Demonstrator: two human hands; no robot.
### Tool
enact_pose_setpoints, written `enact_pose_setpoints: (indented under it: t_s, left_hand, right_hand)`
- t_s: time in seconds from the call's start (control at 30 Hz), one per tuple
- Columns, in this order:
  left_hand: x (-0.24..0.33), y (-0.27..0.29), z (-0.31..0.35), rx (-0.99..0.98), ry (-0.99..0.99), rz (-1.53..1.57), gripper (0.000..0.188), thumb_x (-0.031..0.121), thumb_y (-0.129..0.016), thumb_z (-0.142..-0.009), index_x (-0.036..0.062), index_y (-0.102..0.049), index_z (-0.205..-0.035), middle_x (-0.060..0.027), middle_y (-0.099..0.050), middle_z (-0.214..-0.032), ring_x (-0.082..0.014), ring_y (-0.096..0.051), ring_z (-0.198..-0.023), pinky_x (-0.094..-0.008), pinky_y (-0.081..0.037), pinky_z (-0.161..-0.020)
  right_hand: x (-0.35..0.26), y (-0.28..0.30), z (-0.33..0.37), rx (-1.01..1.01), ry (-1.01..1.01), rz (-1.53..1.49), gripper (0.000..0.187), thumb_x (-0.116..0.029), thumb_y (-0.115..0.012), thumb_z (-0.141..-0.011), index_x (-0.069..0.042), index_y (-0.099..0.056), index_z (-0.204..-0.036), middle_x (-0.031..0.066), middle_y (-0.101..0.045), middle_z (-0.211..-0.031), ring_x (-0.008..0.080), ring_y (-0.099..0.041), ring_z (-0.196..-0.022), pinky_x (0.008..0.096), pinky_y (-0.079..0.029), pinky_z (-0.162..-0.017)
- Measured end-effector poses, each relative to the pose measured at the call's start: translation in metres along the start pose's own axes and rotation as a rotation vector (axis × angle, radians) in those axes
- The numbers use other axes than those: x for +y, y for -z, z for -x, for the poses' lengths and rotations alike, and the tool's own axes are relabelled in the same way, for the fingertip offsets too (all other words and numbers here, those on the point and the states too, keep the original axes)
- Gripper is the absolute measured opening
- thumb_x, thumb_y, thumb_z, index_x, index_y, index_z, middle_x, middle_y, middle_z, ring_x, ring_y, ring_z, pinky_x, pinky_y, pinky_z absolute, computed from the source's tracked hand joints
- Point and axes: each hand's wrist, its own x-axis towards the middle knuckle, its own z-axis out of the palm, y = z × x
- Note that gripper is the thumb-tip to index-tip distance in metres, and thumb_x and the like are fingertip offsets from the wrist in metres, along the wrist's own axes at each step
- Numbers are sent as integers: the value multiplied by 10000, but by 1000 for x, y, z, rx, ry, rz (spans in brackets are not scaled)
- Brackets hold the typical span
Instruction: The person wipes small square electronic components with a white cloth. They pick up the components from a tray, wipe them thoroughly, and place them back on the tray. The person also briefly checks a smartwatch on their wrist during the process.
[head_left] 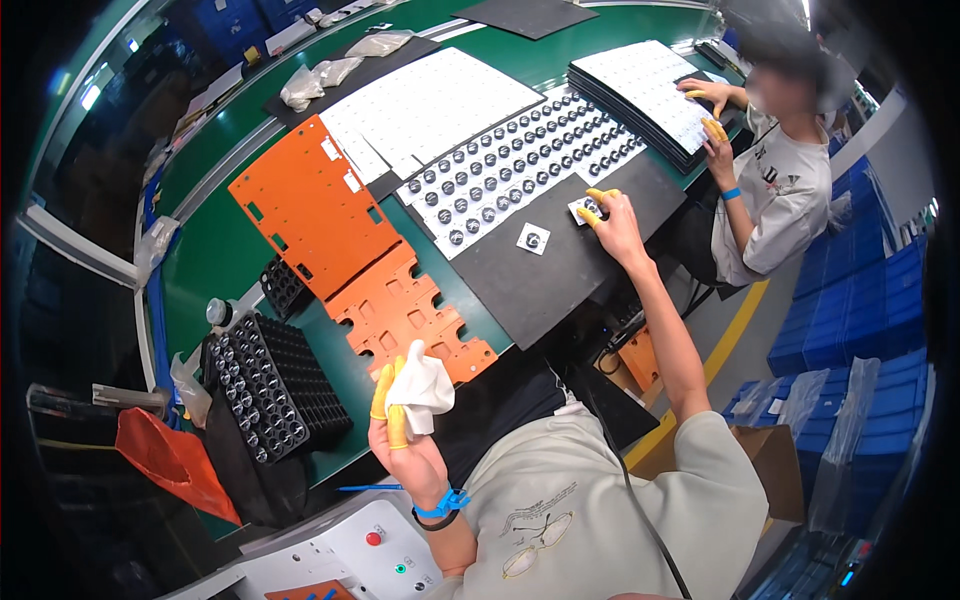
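Observation:
My left hand (408, 455), with yellow finger cots on its fingers, grips a crumpled white cloth (425, 388) beside the near end of an orange fixture plate (400, 312). Over the black mat (545, 290), my right hand (620, 232) pinches a small white square card with a black round part (577, 208) between finger and thumb, also in yellow cots. A similar white square card (533, 238) lies loose on the mat to its left. Behind them spread white sheets with rows of black round parts (490, 180).
A taller orange panel (305, 205) and black trays of round parts (262, 385) lie left on the green table. White sheets (440, 95) cover the back. At right a co-worker's hands (712, 130) touch a stack of white sheets (640, 75). A control box (340, 545) stands near left.

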Motion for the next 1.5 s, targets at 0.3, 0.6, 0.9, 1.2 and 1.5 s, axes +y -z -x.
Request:
enact_pose_setpoints:
  t_s: [0.3,0.6,0.9,1.2,1.5]
  left_hand:
    - [1,2,-5,34,9,-121,392,101,-474,-1004,-91,-513,-1344,-218,-564,-1353,-293,-557,-1254,-394,-401,-1098]
    - [1,1,-10,90,-1,-140,391,100,-469,-1007,-98,-511,-1341,-211,-563,-1357,-279,-555,-1257,-378,-403,-1095]
    - [-2,-2,-13,99,16,-118,388,103,-476,-1006,-101,-517,-1334,-195,-574,-1347,-262,-571,-1231,-367,-416,-1080]
    - [-5,-8,-16,85,42,-127,391,96,-476,-1001,-102,-516,-1335,-195,-576,-1343,-252,-562,-1235,-361,-406,-1082]
    - [-11,-20,-22,2,113,-100,391,100,-482,-1000,-87,-507,-1342,-210,-562,-1361,-261,-561,-1240,-355,-402,-1089]
  right_hand:
    - [4,-3,2,193,47,201,286,-187,-791,-762,-22,-679,-967,108,-604,-1005,289,-550,-999,399,-423,-872]
    - [10,-11,-30,250,199,236,303,-194,-796,-751,-42,-710,-998,121,-591,-981,288,-533,-991,399,-413,-849]
    - [18,-19,-50,291,214,294,308,-207,-800,-746,-39,-707,-986,131,-597,-992,289,-540,-993,401,-415,-848]
    - [-7,-6,-45,303,339,110,267,-185,-802,-757,-60,-693,-967,109,-610,-982,295,-554,-970,383,-429,-842]
    - [-63,-17,19,-194,331,-138,332,-177,-820,-740,-76,-681,-1024,83,-584,-1107,274,-521,-1071,392,-422,-932]
